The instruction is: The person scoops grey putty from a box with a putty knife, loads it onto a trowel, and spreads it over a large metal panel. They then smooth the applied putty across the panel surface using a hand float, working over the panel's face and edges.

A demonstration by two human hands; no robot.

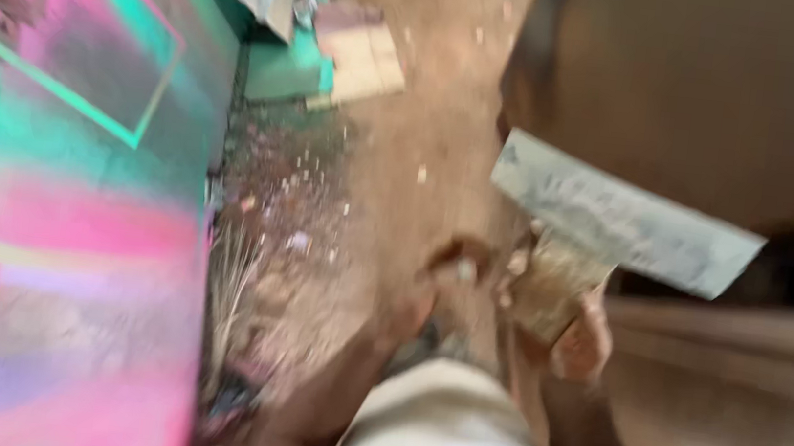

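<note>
A: What are the fingers doing?
B: The right hand [574, 338] is wrapped around the handle of a broad scraper [618, 224], its pale blade raised over the dirt ground [394, 154].
A: The left hand [446, 272]?
B: Too blurred to tell. A pink-and-green painted panel [65, 198] stands left.

A heavily blurred view is given, so little of the person's body can be made out. Two bare forearms are seen rising from the bottom centre of the frame, with no sleeves reaching the wrists. The right hand [574, 335] is seen right of centre, and the left hand [440, 277] just left of it, its outline smeared by motion. A white garment [434, 429] is seen at the bottom centre, between the forearms. No rings, watch or gloves can be told.
</note>
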